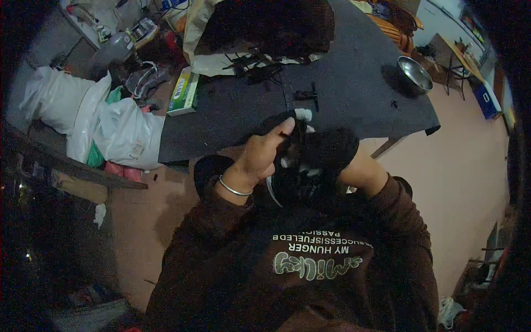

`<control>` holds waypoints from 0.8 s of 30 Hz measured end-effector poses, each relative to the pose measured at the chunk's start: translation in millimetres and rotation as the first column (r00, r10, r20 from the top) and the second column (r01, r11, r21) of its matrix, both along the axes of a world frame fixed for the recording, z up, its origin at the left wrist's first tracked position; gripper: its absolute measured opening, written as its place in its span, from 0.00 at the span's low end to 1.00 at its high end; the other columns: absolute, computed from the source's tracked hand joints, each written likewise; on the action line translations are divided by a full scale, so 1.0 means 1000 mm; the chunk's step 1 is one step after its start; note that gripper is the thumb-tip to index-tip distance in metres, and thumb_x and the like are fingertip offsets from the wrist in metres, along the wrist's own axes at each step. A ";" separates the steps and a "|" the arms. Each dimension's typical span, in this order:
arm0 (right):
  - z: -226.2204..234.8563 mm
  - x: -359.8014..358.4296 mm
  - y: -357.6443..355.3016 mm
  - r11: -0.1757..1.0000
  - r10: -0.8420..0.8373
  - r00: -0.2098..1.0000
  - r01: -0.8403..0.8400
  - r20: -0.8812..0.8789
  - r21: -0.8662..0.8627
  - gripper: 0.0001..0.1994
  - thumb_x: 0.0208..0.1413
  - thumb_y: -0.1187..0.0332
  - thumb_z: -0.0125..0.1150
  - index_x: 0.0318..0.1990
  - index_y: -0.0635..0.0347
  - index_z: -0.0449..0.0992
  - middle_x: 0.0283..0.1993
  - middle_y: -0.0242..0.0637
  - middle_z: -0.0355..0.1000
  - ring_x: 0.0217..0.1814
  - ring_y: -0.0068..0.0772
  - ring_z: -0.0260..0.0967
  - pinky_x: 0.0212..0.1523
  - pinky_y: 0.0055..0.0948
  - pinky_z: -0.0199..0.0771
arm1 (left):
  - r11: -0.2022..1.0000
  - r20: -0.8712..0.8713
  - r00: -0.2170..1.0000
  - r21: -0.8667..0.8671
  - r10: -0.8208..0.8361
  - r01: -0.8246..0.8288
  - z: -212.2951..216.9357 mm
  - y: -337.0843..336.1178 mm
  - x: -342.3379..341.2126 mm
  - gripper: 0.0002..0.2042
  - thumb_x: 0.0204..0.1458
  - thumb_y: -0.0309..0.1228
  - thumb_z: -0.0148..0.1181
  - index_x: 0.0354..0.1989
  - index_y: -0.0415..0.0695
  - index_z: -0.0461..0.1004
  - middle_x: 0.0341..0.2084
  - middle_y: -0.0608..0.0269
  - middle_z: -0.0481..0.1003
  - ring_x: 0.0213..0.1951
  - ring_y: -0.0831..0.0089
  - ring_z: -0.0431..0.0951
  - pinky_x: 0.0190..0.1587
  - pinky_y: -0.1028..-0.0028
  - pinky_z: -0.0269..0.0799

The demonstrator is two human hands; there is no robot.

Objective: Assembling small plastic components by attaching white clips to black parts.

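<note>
Both hands up close to chest, over the near edge of the dark felt-covered counter (359, 94). Left hand (263, 155) is curled, thumb pressed along the top of a bulky black fabric piece w/ small white patches (310, 163), wrist wearing a thin silver bangle (235, 188). Right hand (326, 149) is mostly buried in the same black fabric; looks closed on it, but fingers are hidden so can't tell how tightly. The fabric piece sits between the two hands, off the counter, just above the lap.

Step in hand, as I judge it: working/adjusting the fabric piece btwn both hands, approx mid-handling, not set down. Next move likely calls for a firm left-thumb hold while the right hand shifts its grip; poor light makes seams hard to see.

Further back on the counter: scattered small black plastic parts (260, 69), a round steel bowl (416, 73) near the far right corner. White plastic bags (105, 119) on the floor at left.
</note>
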State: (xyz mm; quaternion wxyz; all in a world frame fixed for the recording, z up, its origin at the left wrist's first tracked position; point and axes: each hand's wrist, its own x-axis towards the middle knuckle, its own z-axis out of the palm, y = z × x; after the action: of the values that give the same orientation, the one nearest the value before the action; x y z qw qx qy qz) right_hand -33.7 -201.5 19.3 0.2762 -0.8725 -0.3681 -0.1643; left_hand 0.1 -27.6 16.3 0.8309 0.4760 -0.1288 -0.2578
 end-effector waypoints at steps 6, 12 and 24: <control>0.024 -0.017 0.014 0.997 0.044 0.995 -0.039 0.085 -0.065 0.17 0.37 0.71 0.54 0.40 0.53 0.69 0.32 0.40 0.69 0.27 0.39 0.67 0.26 0.29 0.67 | 0.848 0.804 0.581 0.391 -0.126 -0.357 -0.076 0.029 0.025 0.17 0.45 0.24 0.49 0.47 0.50 0.65 0.33 0.59 0.72 0.24 0.73 0.75 0.29 0.78 0.71; 0.011 -0.023 0.004 0.991 -0.042 0.991 0.026 0.124 0.131 0.17 0.37 0.70 0.54 0.40 0.55 0.67 0.26 0.40 0.68 0.24 0.39 0.67 0.24 0.29 0.66 | 0.776 0.973 0.052 0.211 -0.225 -0.594 -0.003 0.021 -0.009 0.13 0.44 0.23 0.51 0.41 0.41 0.67 0.35 0.53 0.71 0.34 0.68 0.74 0.37 0.75 0.70; -0.010 -0.021 0.012 0.891 -0.277 0.950 0.198 0.143 0.408 0.13 0.48 0.75 0.48 0.43 0.64 0.64 0.33 0.39 0.69 0.30 0.26 0.66 0.27 0.23 0.66 | 0.900 0.864 0.493 0.133 0.100 -0.416 0.016 0.003 -0.023 0.10 0.43 0.28 0.56 0.32 0.35 0.70 0.27 0.58 0.72 0.28 0.70 0.73 0.33 0.76 0.68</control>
State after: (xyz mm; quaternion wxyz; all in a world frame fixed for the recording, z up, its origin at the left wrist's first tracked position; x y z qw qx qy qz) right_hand -55.0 -189.5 8.9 0.3837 -0.8182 -0.2436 -0.3522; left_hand -23.1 -25.0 32.5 0.6039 0.6836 -0.3933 0.1151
